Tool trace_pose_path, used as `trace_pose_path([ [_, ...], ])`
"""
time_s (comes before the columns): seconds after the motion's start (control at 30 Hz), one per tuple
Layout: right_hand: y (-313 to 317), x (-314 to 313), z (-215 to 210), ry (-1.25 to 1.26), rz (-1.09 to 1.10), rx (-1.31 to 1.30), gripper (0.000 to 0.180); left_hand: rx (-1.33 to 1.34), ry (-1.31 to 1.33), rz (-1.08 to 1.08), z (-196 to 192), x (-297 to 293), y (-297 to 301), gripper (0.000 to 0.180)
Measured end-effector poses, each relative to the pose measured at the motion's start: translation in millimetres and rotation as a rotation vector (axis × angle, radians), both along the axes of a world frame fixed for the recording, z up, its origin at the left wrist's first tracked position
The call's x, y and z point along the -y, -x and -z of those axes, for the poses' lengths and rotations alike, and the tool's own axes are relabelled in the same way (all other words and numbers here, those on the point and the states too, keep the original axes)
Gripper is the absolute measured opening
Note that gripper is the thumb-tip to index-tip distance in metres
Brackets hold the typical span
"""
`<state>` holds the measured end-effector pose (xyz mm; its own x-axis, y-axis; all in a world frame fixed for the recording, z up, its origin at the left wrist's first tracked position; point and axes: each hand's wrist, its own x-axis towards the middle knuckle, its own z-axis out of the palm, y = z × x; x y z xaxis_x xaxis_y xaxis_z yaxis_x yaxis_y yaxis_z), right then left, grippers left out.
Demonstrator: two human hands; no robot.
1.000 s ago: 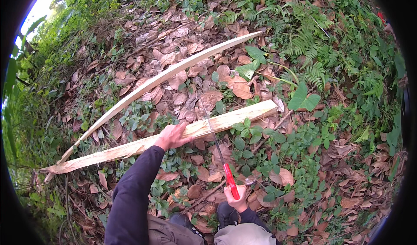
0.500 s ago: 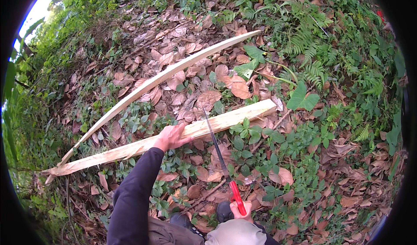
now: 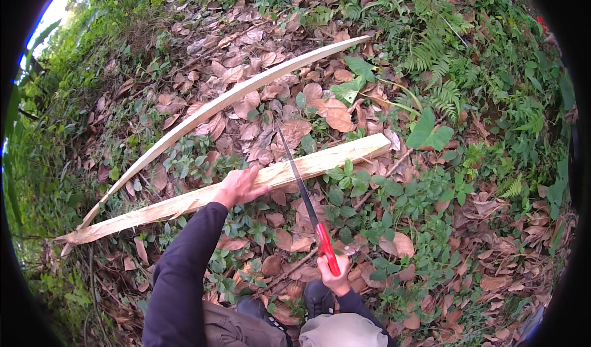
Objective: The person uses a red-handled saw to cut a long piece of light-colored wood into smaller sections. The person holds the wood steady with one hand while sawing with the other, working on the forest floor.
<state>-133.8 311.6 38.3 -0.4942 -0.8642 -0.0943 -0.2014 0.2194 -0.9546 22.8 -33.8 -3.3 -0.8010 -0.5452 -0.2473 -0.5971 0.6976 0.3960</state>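
My right hand (image 3: 334, 274) is closed around the red handle of a hand saw (image 3: 306, 197). The saw's dark, narrow blade lies across a rough, pale wooden plank (image 3: 335, 156), its tip reaching past the far edge. Left of the blade, my left hand (image 3: 239, 187) grips the same plank, thumb along the near side and fingers over the top. A long, curved wooden strip (image 3: 246, 87) lies farther away and meets the plank at the far left, where the two ends cross.
Dry brown leaves (image 3: 258, 144) and low green plants (image 3: 425, 193) cover the ground. Broad heart-shaped leaves (image 3: 428, 133) grow past the plank's right end, with ferns (image 3: 437, 70) beyond. My dark shoes (image 3: 318, 299) stand just below the saw handle.
My right hand has pushed the saw forward, away from my body, so more blade sticks out beyond the plank. My left hand keeps its grip.
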Motion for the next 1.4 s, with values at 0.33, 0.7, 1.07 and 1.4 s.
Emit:
trace_pose_path([
  [0.33,-5.1,-29.9,-7.9,0.06,-0.055,-0.077,0.025,-0.002,-0.002,-0.005,2.2,1.9,-4.2,0.068],
  [0.7,-1.4,-28.8,-12.5,0.039,-0.09,-0.097,0.031,0.039,-0.002,0.021,8.4,0.2,2.6,0.072],
  [1.07,2.4,-14.0,-2.0,0.078,-0.014,-0.035,0.028,0.031,-0.01,0.002,0.6,4.4,-0.2,0.069],
  [1.4,-9.1,-47.0,-4.8,0.077,-0.058,-0.041,0.026,0.058,-0.015,0.01,3.3,2.1,-4.2,0.07],
])
